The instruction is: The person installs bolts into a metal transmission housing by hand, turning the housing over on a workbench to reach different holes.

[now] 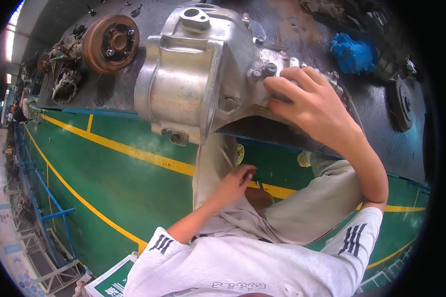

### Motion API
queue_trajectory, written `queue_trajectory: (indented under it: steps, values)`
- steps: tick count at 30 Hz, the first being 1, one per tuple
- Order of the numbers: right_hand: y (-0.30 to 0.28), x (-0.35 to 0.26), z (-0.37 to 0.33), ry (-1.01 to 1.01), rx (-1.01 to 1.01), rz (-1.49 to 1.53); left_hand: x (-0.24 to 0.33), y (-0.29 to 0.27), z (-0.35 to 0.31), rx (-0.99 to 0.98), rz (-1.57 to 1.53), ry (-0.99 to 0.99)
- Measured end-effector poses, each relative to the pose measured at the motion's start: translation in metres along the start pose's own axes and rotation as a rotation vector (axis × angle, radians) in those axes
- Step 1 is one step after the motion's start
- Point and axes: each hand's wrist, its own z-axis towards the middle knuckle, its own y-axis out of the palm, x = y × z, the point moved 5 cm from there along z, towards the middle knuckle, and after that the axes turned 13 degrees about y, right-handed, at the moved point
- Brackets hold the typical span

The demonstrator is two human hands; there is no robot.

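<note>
On a dark, oil-stained steel workbench (302,44) edged in blue, a large silver cast-aluminium gear housing (193,79) lies with its broad flanged end jutting over the bench's near edge, above a green workshop floor (134,183) marked with yellow lines. The person's right hand (302,99) rests on the housing's far, narrower end, fingers (292,74) spread and curled loosely over the casting beside a cluster of small bolt heads (262,70); the palm lies flat against the metal rather than closing round any part, and no tool shows in it. The left hand (235,183) hangs low, in front of the person's light trousers (292,208), well apart from the housing. Its fingers are bent inward and pinched toward the thumb; whether they hold something small cannot be told. Both forearms emerge from the short sleeves of a grey shirt with dark stripes (243,267). Farther back on the bench to the left sits a rusty brown brake disc on its hub (111,42), with other dark machine parts (64,84) beside it. To the right lie a crumpled blue cloth (352,52) and a dark round disc (401,104). Blue metal railings (44,198) run along the floor at the far left.
</note>
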Motion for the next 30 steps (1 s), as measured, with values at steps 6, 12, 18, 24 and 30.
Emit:
queue_trajectory:
  steps: [6,12,18,24,30]
  values:
    - [-0.008,0.003,-0.002,-0.004,-0.066,0.017,0.004,-0.002,-0.020,0.123,0.040,0.075]
    - [-0.002,0.003,0.008,-0.010,-0.044,0.038,-0.030,-0.050,-0.066,0.405,0.055,-0.023]
    - [-0.002,0.002,-0.002,-0.012,-0.023,0.006,0.009,-0.049,-0.053,0.410,0.162,0.148]
    - [-0.002,-0.005,-0.008,-0.036,0.061,0.029,0.059,-0.010,-0.036,0.350,0.115,0.224]
    - [0.007,0.005,-0.009,-0.073,0.068,0.060,0.096,0.037,-0.020,0.189,-0.051,0.319]
